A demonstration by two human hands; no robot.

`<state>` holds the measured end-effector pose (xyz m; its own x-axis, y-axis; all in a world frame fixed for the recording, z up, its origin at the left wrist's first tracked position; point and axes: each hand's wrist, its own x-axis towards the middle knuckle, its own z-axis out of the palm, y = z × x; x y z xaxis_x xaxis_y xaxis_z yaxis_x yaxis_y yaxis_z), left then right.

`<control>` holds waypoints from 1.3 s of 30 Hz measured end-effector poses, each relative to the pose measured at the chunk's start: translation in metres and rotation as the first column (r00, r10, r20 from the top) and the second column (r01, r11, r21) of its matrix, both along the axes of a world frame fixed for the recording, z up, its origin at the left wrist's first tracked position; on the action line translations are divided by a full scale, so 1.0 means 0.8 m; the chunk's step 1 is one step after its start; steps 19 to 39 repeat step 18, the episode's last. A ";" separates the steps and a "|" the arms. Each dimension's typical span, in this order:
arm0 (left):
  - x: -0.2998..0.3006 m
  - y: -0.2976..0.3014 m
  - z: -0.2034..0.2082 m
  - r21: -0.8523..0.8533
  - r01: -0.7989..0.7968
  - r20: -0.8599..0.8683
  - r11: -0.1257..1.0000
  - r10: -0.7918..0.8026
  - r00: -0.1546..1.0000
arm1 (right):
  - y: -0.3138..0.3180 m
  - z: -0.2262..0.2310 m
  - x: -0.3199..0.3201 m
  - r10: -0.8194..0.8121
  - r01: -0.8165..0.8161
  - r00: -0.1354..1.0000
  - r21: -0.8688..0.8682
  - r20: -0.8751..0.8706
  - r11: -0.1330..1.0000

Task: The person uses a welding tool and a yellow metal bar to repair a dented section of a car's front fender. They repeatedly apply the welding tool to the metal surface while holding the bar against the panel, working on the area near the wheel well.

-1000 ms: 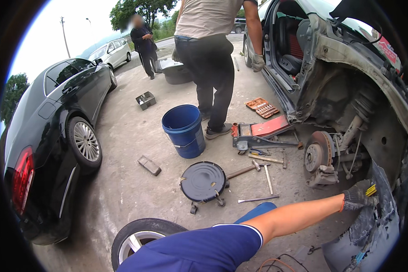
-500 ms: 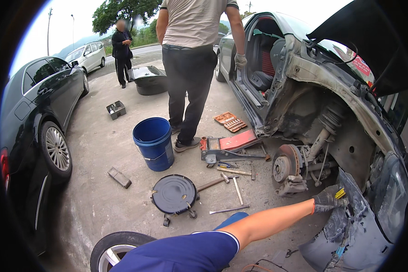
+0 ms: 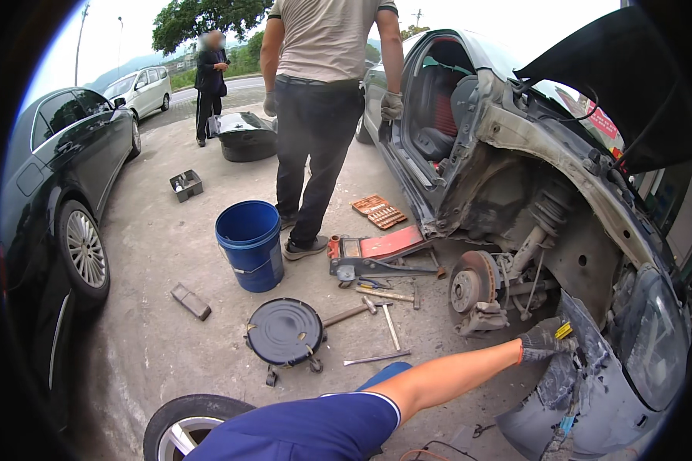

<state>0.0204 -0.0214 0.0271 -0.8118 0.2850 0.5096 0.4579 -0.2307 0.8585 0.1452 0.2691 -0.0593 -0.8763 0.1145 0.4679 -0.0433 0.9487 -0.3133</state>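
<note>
My left arm [image 3: 454,380], in a short navy sleeve, reaches right to the torn front bumper [image 3: 615,411] of the car. On that arm my left hand [image 3: 544,342], in a dark knit glove with an orange cuff, is closed at the bumper's broken inner edge. A small yellow object [image 3: 563,330], perhaps a tool handle, sticks out of its grip; the rest is hidden. Close by, the bare brake disc [image 3: 466,292] and suspension strut [image 3: 542,223] show in the open wheel arch. My right hand is out of view.
A person [image 3: 319,92] wearing gloves stands before a blue bucket [image 3: 247,257]. Around lie a floor jack [image 3: 380,246], hammer [image 3: 350,313], socket set [image 3: 379,211], round black wheeled dolly [image 3: 284,330] and loose wheel [image 3: 178,430]. A dark car [image 3: 73,154] is parked left.
The whole view has shifted slightly, so things sit a little further left. My left hand stays at the bumper edge with the yellow object. The standing person's other gloved hand now shows.
</note>
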 end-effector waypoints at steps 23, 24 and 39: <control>0.005 -0.006 0.011 -0.114 -0.036 -0.047 0.993 0.030 0.998 | 0.059 -0.047 0.028 -0.034 0.031 0.998 -0.049 -0.047 0.998; 0.005 -0.006 0.011 -0.114 -0.036 -0.047 0.993 0.030 0.998 | 0.059 -0.047 0.028 -0.034 0.031 0.998 -0.049 -0.047 0.998; 0.005 -0.006 0.011 -0.114 -0.036 -0.047 0.993 0.030 0.998 | 0.059 -0.047 0.028 -0.034 0.031 0.998 -0.049 -0.047 0.998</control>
